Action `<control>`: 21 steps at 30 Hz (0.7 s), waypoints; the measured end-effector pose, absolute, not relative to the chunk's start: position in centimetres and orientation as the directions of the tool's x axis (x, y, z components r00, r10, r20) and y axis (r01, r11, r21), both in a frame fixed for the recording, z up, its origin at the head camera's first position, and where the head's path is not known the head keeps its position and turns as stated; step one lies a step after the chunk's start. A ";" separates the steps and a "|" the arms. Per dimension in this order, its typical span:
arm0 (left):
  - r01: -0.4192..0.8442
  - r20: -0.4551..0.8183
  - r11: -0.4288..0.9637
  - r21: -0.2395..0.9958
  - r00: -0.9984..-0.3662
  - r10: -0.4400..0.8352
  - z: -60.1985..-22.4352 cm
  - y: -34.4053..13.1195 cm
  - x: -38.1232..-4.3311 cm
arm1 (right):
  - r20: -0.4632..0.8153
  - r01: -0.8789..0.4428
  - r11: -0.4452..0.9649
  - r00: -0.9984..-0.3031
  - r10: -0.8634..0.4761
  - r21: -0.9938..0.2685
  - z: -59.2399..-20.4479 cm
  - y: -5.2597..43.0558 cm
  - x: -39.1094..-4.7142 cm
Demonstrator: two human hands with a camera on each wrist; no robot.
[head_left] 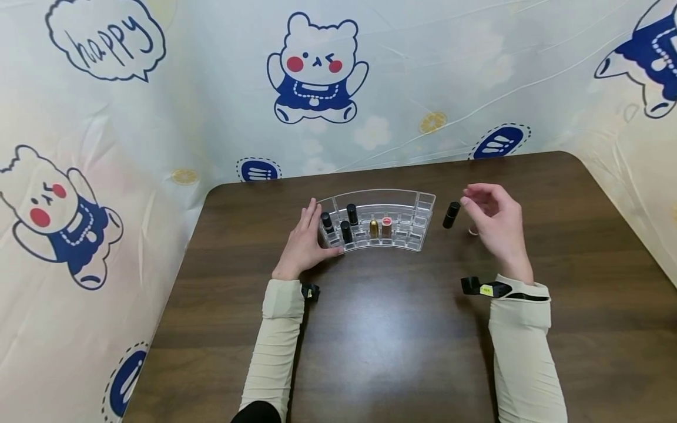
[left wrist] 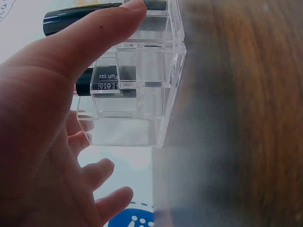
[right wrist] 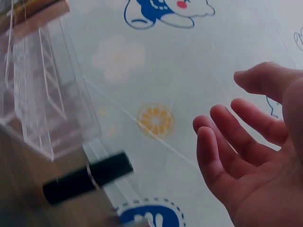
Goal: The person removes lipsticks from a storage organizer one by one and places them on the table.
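A clear tiered lipstick organizer [head_left: 404, 197] curves across the table. My left hand [head_left: 305, 244] holds its left end, thumb at the front and fingers along the side; the left wrist view shows the thumb [left wrist: 102, 30] across the tiers. Black lipstick tubes [head_left: 351, 214] stand in its left slots, with a gold tube [head_left: 374, 228] and a reddish-topped tube [head_left: 386, 227] near the middle. Right of the organizer is a separate black lipstick tube [right wrist: 87, 177]. Close to that tube, my right hand [head_left: 497, 220] is raised with loosely bent fingers and holds nothing. A small pale item [head_left: 473, 231] is mostly hidden beneath it.
The brown wooden table [head_left: 391, 352] ends in a back edge just behind the organizer. A printed cloth [head_left: 211, 88] hangs behind and at both sides. Each wrist carries a black strapped camera [head_left: 485, 288].
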State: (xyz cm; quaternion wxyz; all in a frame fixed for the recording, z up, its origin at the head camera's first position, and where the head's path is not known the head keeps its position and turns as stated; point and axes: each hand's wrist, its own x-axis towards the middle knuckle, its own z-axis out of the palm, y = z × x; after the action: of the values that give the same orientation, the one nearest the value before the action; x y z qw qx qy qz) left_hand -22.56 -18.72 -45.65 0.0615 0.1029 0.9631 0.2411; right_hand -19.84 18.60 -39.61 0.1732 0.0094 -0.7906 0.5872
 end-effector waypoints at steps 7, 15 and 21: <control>0.170 -0.071 0.870 0.463 -0.971 0.228 -45.5 -18.9 -22.7 | 0.309 -0.267 0.352 -0.949 0.068 -0.897 -39.3 16.4 -20.6; 0.163 -0.064 0.866 0.472 -0.974 0.218 -45.6 -18.9 -22.6 | 0.285 -0.273 0.392 -0.958 -0.029 -0.879 -39.7 14.4 -21.4; 0.162 -0.059 0.867 0.472 -0.975 0.214 -45.9 -18.8 -22.4 | 0.282 -0.287 0.379 -0.957 -0.071 -0.879 -40.0 13.1 -21.5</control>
State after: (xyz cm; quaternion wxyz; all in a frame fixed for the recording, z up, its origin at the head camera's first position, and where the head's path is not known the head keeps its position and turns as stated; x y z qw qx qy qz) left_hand -22.40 -18.77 -45.87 0.0545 0.0975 0.9646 0.2390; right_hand -21.53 13.12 -39.96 0.0989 0.1088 -0.8246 0.5463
